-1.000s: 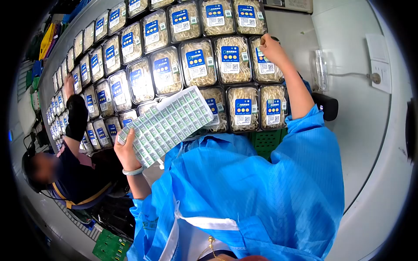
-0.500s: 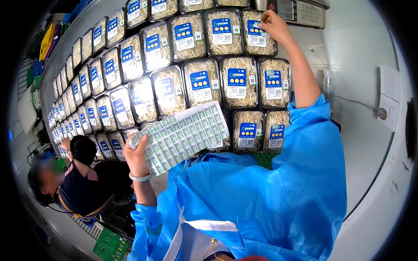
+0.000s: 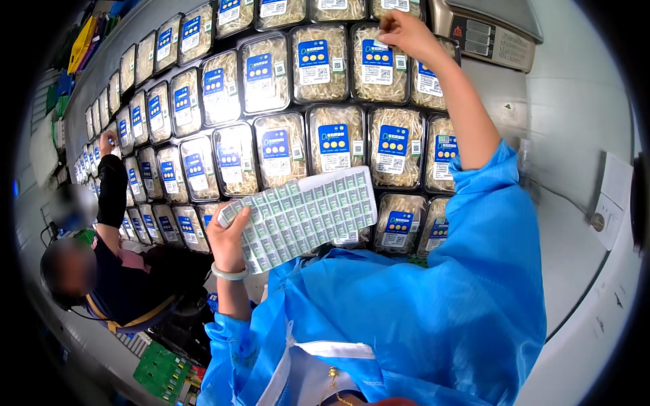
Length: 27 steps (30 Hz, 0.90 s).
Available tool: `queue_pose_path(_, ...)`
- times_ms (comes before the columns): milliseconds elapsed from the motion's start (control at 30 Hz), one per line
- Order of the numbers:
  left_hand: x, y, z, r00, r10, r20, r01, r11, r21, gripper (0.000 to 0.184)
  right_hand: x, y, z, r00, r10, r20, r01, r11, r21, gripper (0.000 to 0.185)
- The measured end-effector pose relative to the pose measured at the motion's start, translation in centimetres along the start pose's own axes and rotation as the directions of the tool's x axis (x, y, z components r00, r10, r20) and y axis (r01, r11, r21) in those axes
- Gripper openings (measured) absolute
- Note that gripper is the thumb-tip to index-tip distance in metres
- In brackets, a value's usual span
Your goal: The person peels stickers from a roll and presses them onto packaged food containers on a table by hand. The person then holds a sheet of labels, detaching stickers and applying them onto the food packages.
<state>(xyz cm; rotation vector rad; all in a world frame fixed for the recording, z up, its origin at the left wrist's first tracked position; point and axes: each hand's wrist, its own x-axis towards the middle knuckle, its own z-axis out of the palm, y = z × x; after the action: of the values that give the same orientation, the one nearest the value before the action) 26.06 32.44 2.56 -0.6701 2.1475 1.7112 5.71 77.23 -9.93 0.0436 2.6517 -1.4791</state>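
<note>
My left hand (image 3: 229,237) grips the left end of a sheet of small green-and-white stickers (image 3: 308,216), thumb on top, fingers underneath. The sheet is tilted above the front trays, several rows of stickers facing up. My right hand (image 3: 406,34) reaches to the back right, its fingertips pinched over the top of a blue-and-white label. Just under them shows a small pale sticker (image 3: 378,43). That label is on a clear-topped black tray of bean sprouts (image 3: 382,84). My right forearm partly covers the neighbouring tray (image 3: 428,98).
Rows of similar sprout trays (image 3: 277,145) cover the metal table to the left. A scale (image 3: 484,37) stands at the back right, near a wall with a socket (image 3: 599,220). A co-worker (image 3: 128,284) at the left reaches a hand (image 3: 108,142) over the trays. A green crate (image 3: 162,372) lies below.
My right hand has moved from the rightmost tray of its row to the tray on its left. The view has shifted slightly. The co-worker's arm now stretches farther over the trays.
</note>
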Motion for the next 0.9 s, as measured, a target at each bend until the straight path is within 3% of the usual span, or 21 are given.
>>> queue_pose_path(33,0.1,0.8,0.4,1.000,0.008,0.011,-0.008,1.000,0.009,0.011,0.7,0.1,1.0,0.996,-0.083,-0.022,0.081,0.993,-0.081,0.024)
queue_pose_path(133,0.6,1.5,0.8,0.998,0.034,0.047,-0.037,0.997,0.067,0.008,2.7,1.1,3.2,0.993,-0.113,-0.039,0.087,0.906,-0.414,0.025)
queue_pose_path(233,0.5,1.9,0.7,0.999,0.029,0.039,-0.032,0.996,0.081,0.009,1.9,-1.4,2.7,0.981,-0.174,-0.081,0.043,0.611,-0.791,0.032)
queue_pose_path(267,0.4,2.6,0.7,0.999,0.008,0.043,-0.010,0.998,0.060,0.010,1.6,-3.3,2.5,0.993,-0.011,-0.122,-0.087,0.638,-0.765,0.027)
queue_pose_path(300,0.3,2.8,0.9,1.000,0.019,0.019,-0.020,0.999,0.038,0.010,0.2,-4.4,2.3,0.993,-0.052,-0.108,-0.052,0.624,-0.779,0.037)
queue_pose_path(367,0.3,2.5,0.9,0.999,0.049,0.020,-0.049,0.999,0.009,0.010,-2.2,-7.3,3.2,0.998,-0.017,0.066,0.047,0.873,-0.486,0.052)
queue_pose_path(433,0.2,2.4,1.0,0.998,0.049,0.045,-0.048,0.999,-0.027,0.011,-7.0,-12.9,5.3,0.903,0.028,0.429,-0.014,0.999,-0.036,0.060)
queue_pose_path(500,-0.1,3.1,1.4,0.994,0.075,0.076,-0.072,0.996,-0.044,0.011,-11.2,-13.0,8.9,0.780,-0.263,0.567,0.216,0.965,0.151,0.058)
queue_pose_path(567,-0.4,2.8,1.0,0.989,0.098,0.112,-0.095,0.995,-0.032,0.014,-14.2,-15.2,9.6,0.717,-0.227,0.659,0.265,0.963,0.043,0.052)
queue_pose_path(667,-1.3,3.4,1.0,0.972,0.190,0.139,-0.183,0.981,-0.058,0.017,-16.6,-15.6,10.0,0.791,-0.157,0.592,0.137,0.987,0.079,0.036)
queue_pose_path(767,-2.2,3.2,-0.5,0.971,0.205,0.122,-0.194,0.976,-0.096,0.015,-18.4,-16.7,9.6,0.816,-0.125,0.565,0.096,0.992,0.081,0.033)
queue_pose_path(800,-2.4,2.9,-0.4,0.958,0.271,0.094,-0.261,0.960,-0.103,0.010,-19.2,-16.8,9.7,0.846,-0.171,0.506,0.136,0.985,0.107,0.031)
queue_pose_path(900,-3.2,2.3,-0.9,0.943,0.333,0.014,-0.333,0.942,0.033,0.007,-21.2,-17.9,9.3,0.852,-0.138,0.504,0.142,0.989,0.031,0.030)
